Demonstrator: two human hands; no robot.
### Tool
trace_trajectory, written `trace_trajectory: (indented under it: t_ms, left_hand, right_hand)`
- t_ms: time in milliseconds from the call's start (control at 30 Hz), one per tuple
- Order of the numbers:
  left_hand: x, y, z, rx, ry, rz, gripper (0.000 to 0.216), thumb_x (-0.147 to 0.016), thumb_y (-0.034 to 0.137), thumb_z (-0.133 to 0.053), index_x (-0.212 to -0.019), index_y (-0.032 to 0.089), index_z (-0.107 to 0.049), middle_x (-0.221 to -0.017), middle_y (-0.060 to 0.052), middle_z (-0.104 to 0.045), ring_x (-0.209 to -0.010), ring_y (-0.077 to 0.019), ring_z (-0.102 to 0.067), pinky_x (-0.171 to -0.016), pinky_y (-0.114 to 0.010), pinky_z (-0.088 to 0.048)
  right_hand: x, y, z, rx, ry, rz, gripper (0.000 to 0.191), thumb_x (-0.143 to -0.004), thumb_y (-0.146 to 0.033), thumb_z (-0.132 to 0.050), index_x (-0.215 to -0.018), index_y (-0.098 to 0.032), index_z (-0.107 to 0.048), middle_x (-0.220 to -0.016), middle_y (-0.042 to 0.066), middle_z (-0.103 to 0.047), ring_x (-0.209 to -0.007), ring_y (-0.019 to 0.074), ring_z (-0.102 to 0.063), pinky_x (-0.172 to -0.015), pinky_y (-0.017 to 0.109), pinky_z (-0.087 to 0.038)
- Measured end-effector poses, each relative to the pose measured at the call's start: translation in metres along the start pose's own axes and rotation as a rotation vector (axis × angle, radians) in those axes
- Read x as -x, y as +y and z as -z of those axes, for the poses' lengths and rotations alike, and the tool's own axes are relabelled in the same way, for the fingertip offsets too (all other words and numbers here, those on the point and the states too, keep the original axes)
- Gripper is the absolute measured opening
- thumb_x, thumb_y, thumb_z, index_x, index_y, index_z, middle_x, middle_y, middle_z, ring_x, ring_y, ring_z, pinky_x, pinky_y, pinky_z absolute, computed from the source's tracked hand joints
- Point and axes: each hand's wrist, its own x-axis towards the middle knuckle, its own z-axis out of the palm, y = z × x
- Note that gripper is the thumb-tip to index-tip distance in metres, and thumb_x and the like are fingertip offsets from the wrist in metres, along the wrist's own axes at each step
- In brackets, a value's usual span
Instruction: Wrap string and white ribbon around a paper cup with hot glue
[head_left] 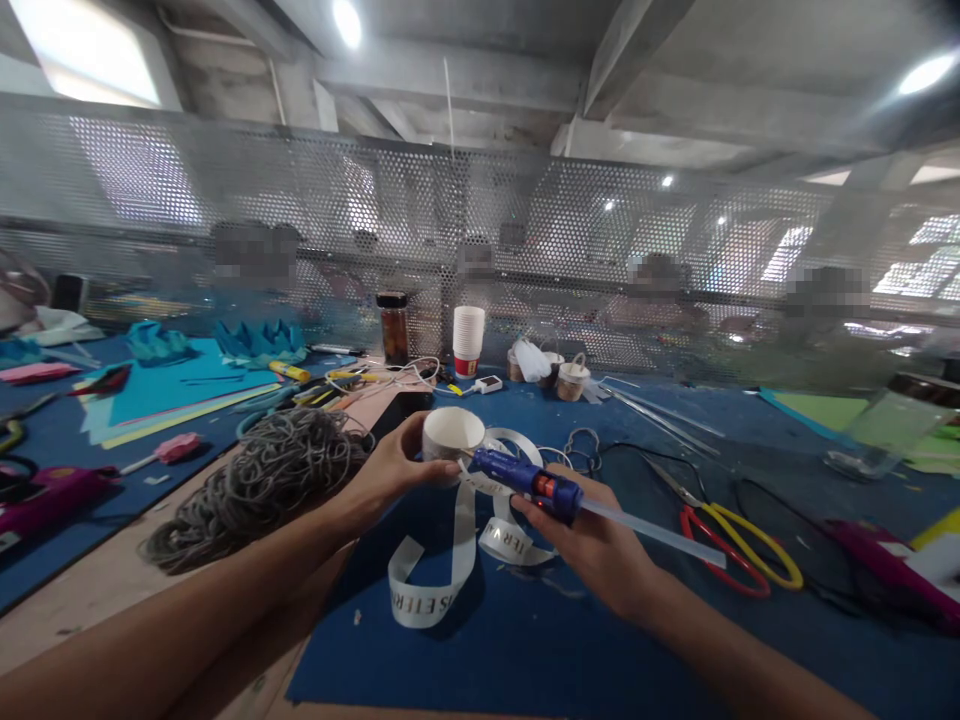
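My left hand (pixel 390 468) is closed around a white paper cup (pixel 452 433), held tilted over the blue mat (pixel 480 640). My right hand (pixel 592 545) grips a blue glue gun (pixel 525 480) with a clear glue stick (pixel 652 532) sticking out of its back. The gun's nozzle points at the side of the cup. A white printed ribbon (pixel 439 585) hangs from the cup and curls across the mat below both hands.
A bundle of grey cord (pixel 255 485) lies left of my left hand. Scissors with red and yellow handles (pixel 731 545) lie to the right. A stack of paper cups (pixel 468 340), a dark jar (pixel 394 328), coloured paper sheets (pixel 180 390) and a mesh screen (pixel 480 250) stand behind.
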Motion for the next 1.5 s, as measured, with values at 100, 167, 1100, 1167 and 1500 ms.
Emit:
trace_trajectory:
  t_ms: [100, 167, 1100, 1167, 1500]
  left_hand:
    - [-0.001, -0.003, 0.000, -0.006, 0.000, -0.004, 0.066, -0.063, 0.029, -0.089, -0.123, 0.020, -0.063, -0.127, -0.012, -0.071, -0.117, -0.0322, -0.065, -0.098, -0.047, -0.052]
    - [-0.001, -0.003, 0.000, -0.004, 0.004, -0.006, 0.066, -0.062, 0.030, -0.089, -0.123, 0.020, -0.064, -0.126, -0.013, -0.071, -0.117, -0.0330, -0.065, -0.098, -0.048, -0.052]
    - [0.006, 0.000, -0.003, 0.303, -0.117, 0.174, 0.051, -0.079, 0.039, -0.082, -0.124, 0.019, -0.069, -0.120, -0.012, -0.075, -0.113, -0.0321, -0.070, -0.093, -0.043, -0.058]
    - [0.006, 0.000, -0.005, 0.306, -0.120, 0.183, 0.052, -0.078, 0.040, -0.083, -0.124, 0.019, -0.070, -0.119, -0.012, -0.076, -0.112, -0.0319, -0.071, -0.094, -0.044, -0.057]
    - [0.010, 0.000, -0.007, 0.292, -0.141, 0.171, 0.048, -0.080, 0.040, -0.082, -0.121, 0.018, -0.071, -0.121, -0.013, -0.075, -0.109, -0.0298, -0.071, -0.091, -0.039, -0.058]
  right_hand:
    - [0.000, -0.002, -0.001, -0.010, -0.011, 0.005, 0.024, -0.094, -0.046, -0.065, -0.088, -0.023, -0.069, -0.082, 0.003, -0.066, -0.072, 0.0183, -0.060, -0.064, 0.032, -0.054]
    - [0.000, -0.002, 0.000, -0.014, -0.017, 0.008, 0.025, -0.094, -0.046, -0.064, -0.086, -0.023, -0.068, -0.081, 0.003, -0.066, -0.072, 0.0181, -0.060, -0.064, 0.032, -0.054]
    - [-0.052, 0.066, 0.046, -0.098, 0.293, -0.480, 0.054, -0.083, -0.065, -0.066, -0.087, -0.012, -0.073, -0.069, 0.006, -0.069, -0.057, 0.0159, -0.059, -0.056, 0.028, -0.047]
    - [-0.057, 0.077, 0.053, 0.099, 0.277, -0.518, 0.054, -0.085, -0.064, -0.063, -0.086, -0.011, -0.073, -0.069, 0.007, -0.070, -0.058, 0.0177, -0.061, -0.056, 0.028, -0.046]
    - [-0.073, 0.106, 0.073, 0.660, 0.146, -0.680, 0.058, -0.089, -0.069, -0.054, -0.059, -0.020, -0.064, -0.075, 0.016, -0.073, -0.083, 0.0328, -0.071, -0.065, 0.033, -0.043]
